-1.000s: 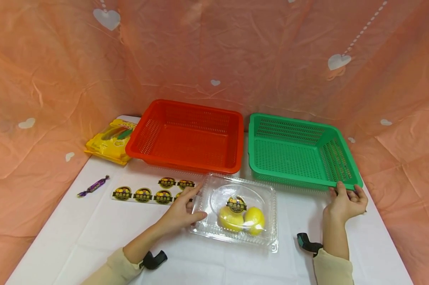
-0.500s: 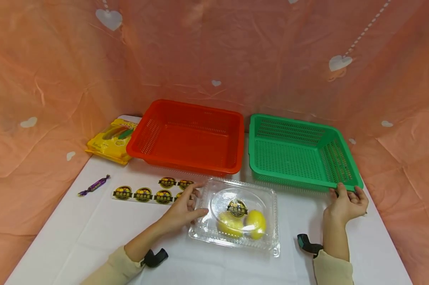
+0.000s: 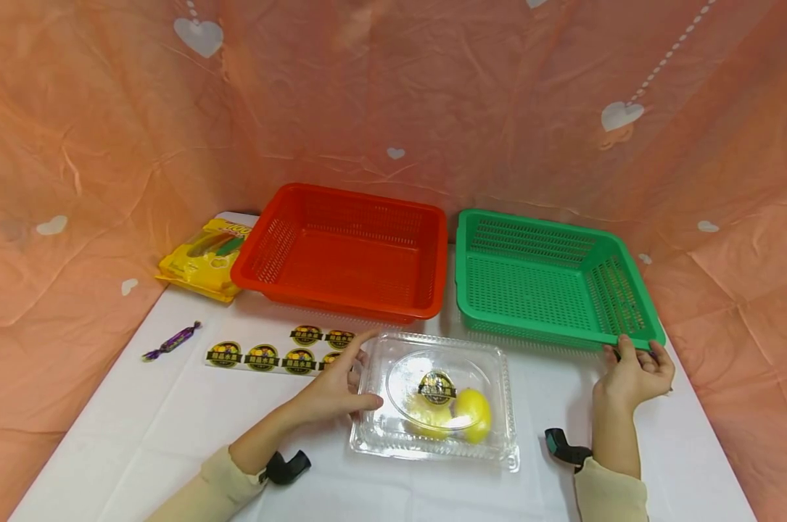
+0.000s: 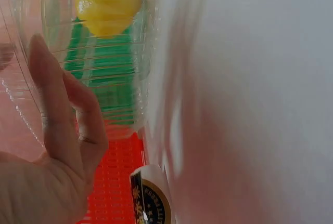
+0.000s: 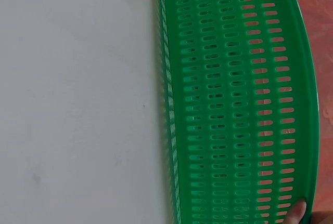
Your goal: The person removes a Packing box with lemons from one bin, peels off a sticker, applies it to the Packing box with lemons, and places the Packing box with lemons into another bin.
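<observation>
My left hand point(image 3: 337, 384) holds a clear plastic clamshell box point(image 3: 375, 435) by its left side, thumb over the lid. Two yellow lemons point(image 3: 473, 415) show through the plastic, toward the box's right half. On the lid is a round black-and-gold sticker point(image 3: 437, 388). One lemon point(image 4: 109, 3) and the ridged box wall also appear beyond my fingers point(image 4: 54, 109) in the left wrist view. My right hand point(image 3: 631, 373) pinches the near right corner of a green plastic basket point(image 3: 537, 335). In the right wrist view, a fingertip point(image 5: 295, 212) lies at the basket's rim.
A red basket point(image 3: 341, 299) stands left of the green one. Left of it lies a yellow packet point(image 3: 200, 272). A sheet of round stickers point(image 3: 262, 357) lies beside my left hand, its edge curling up. Farther left is a purple wrapped candy point(image 3: 172, 342) on the white tablecloth point(image 3: 158, 435).
The box with the lemons has shifted slightly toward me and to the right in my left hand. My right hand and the green basket have stayed in place.
</observation>
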The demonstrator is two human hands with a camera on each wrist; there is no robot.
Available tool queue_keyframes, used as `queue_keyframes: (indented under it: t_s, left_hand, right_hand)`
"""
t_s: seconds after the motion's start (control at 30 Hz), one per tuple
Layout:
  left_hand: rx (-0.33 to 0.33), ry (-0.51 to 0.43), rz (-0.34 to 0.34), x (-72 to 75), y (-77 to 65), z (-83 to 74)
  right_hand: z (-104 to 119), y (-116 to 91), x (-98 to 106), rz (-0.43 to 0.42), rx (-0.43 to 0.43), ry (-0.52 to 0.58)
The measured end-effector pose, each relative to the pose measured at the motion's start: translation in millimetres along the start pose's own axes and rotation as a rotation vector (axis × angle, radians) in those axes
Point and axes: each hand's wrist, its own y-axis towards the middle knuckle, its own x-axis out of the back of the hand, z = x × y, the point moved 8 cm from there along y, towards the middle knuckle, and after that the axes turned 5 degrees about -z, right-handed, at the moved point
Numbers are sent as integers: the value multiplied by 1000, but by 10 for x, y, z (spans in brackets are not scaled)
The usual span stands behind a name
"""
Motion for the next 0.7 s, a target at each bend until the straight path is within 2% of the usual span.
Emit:
queue_keyframes:
  t_s: [0.2,0.7]
  left_hand:
    - [-6,-25,-12,-54,-7,-36]
    - [48,-54,7,-183,77,-130]
  right_hand:
    - [1,-1,3,-3,-1,-5]
    - [-5,15,7,-14,5,-32]
